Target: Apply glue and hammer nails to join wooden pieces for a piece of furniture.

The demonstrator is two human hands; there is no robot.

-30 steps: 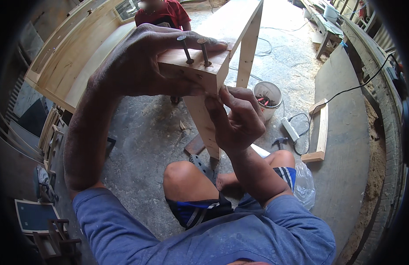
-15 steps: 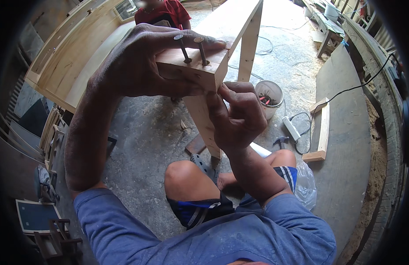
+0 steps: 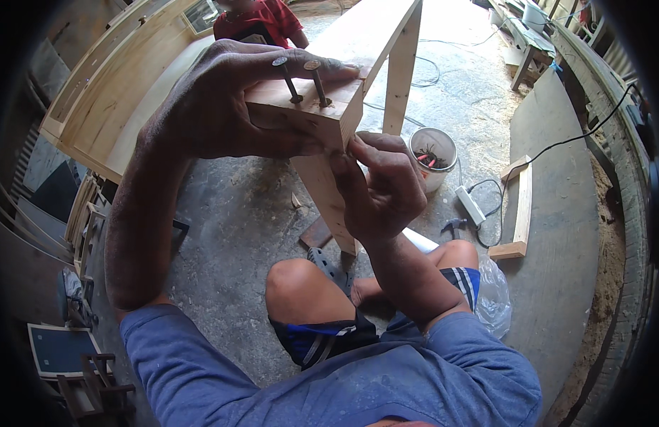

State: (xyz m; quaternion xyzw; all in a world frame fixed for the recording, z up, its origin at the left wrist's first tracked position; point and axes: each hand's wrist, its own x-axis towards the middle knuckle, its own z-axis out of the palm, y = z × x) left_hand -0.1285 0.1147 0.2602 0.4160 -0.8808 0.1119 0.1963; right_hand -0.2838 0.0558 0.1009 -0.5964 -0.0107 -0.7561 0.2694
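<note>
My left hand (image 3: pixel 212 107) wraps round the end of a pale wooden block (image 3: pixel 304 117), thumb below and fingers over the far side. Two nails (image 3: pixel 287 80) stand upright, partly sunk into its top face. Closed at the block's near right corner, my right hand (image 3: pixel 383 185) pinches with thumb and forefinger; whether something small lies between them is hidden. Below the block a wooden leg (image 3: pixel 321 203) slopes down toward the floor. Another long wooden bar (image 3: pixel 399 82) rises beyond it, joined to a frame piece at the upper right.
A white bucket (image 3: pixel 447 146) with red-handled tools stands to the right. Near it lie a power strip (image 3: pixel 472 206), a hammer (image 3: pixel 454 225) and a small wooden frame (image 3: pixel 519 213). A person in a red shirt (image 3: pixel 267 21) is at the far side. A large wooden cabinet (image 3: pixel 112 92) stands left.
The block, its nails and both hands have shifted very slightly left. My grip on the wood looks the same.
</note>
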